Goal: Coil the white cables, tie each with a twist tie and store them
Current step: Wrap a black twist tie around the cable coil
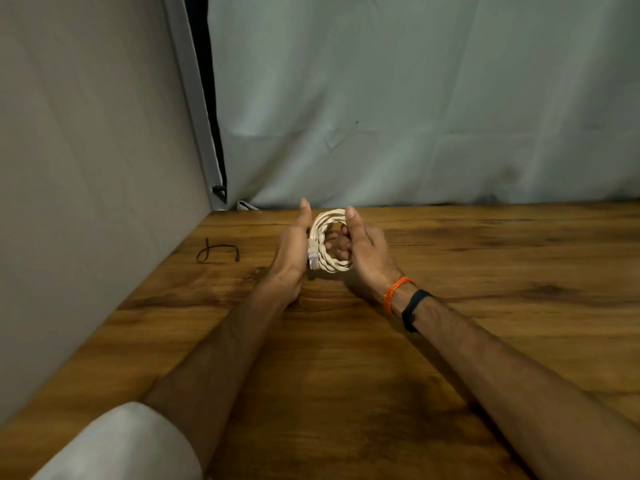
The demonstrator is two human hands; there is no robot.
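Note:
A coiled white cable (329, 265) is held upright above the wooden table (346, 375), between both hands. Its clear plug hangs on the coil's left side, by my left palm. My left hand (294, 251) grips the coil's left edge, thumb pointing up. My right hand (367, 251) holds the right edge, thumb on top and fingers curled through the ring. A black twist tie (218, 252) lies bent on the table to the left, apart from both hands.
A grey wall panel (86, 168) borders the table on the left. A pale cloth backdrop (415, 98) hangs behind the far edge. A small grey object (246, 205) lies at the back corner.

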